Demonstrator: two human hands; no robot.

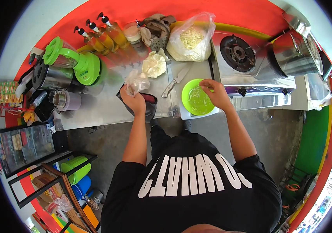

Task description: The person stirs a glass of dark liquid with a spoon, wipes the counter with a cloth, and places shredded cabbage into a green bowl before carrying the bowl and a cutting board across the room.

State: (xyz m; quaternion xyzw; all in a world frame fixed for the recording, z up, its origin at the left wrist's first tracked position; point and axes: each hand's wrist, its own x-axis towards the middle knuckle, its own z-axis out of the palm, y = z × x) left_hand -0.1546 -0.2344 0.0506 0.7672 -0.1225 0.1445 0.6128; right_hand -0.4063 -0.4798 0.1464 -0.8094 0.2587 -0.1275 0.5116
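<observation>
My left hand (133,100) is closed around a crumpled clear plastic bag (138,83). Close beneath it lies a dark pouch-like thing with a dark red part (149,98). My right hand (217,94) hangs over the right side of a lime-green bowl (189,100), its fingertips pinched together; what they hold, if anything, cannot be made out. Pale shreds lie inside the bowl, which rests on a white board or scale (184,113). Left of the bowl is a knife (177,80) with a pale handle. Behind it sits a cabbage head (154,65), partly cut or peeled.
A bag of shredded cabbage (191,39) stands at the back. To the right are a gas burner (238,53) and a big steel pot (296,54). At left stand a green blender (86,69), several pump bottles (115,34) and a metal-topped cup (68,100).
</observation>
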